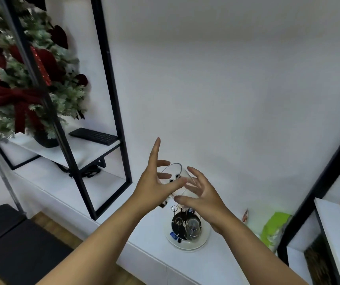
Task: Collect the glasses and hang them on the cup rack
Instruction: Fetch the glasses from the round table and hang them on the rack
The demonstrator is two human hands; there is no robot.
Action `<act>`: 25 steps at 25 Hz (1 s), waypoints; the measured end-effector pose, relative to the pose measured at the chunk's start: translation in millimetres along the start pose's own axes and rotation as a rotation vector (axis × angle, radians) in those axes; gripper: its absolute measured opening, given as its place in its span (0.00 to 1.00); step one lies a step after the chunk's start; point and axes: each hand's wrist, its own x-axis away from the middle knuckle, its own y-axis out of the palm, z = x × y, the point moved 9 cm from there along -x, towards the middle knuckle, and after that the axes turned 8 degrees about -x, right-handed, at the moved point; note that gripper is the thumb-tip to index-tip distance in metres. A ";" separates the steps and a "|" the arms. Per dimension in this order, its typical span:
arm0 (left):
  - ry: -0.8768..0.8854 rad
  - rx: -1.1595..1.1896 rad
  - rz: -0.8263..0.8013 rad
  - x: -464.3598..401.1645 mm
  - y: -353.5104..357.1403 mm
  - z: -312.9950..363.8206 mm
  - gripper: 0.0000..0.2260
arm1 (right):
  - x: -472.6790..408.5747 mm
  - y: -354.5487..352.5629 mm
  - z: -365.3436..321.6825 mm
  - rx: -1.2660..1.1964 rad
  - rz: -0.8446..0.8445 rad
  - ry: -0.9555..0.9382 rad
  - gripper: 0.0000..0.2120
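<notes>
Holding a clear glass (177, 177) tilted between them, the left hand (154, 182) and right hand (201, 194) grasp it above the cup rack (185, 223). Another glass (192, 227) hangs on that rack, standing in a white plate (203, 241) on the counter (148, 239).

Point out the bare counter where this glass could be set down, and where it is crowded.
Bare counter lies left of the cup rack, between it and the black shelf frame. It is crowded to the rack's right, by the green bag. The left hand and right hand hold the glass above the rack.
</notes>
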 end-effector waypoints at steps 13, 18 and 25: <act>-0.053 0.147 -0.167 -74.4 26.2 -99.9 0.44 | -62.7 -12.9 81.7 -0.617 0.155 0.255 0.31; -0.032 0.058 -0.409 -83.5 54.2 -175.0 0.48 | -70.1 -30.5 117.0 -0.324 0.333 0.220 0.28; 0.196 -0.273 -0.525 -69.5 109.4 -232.8 0.53 | -77.5 -13.9 163.9 0.275 0.477 0.263 0.35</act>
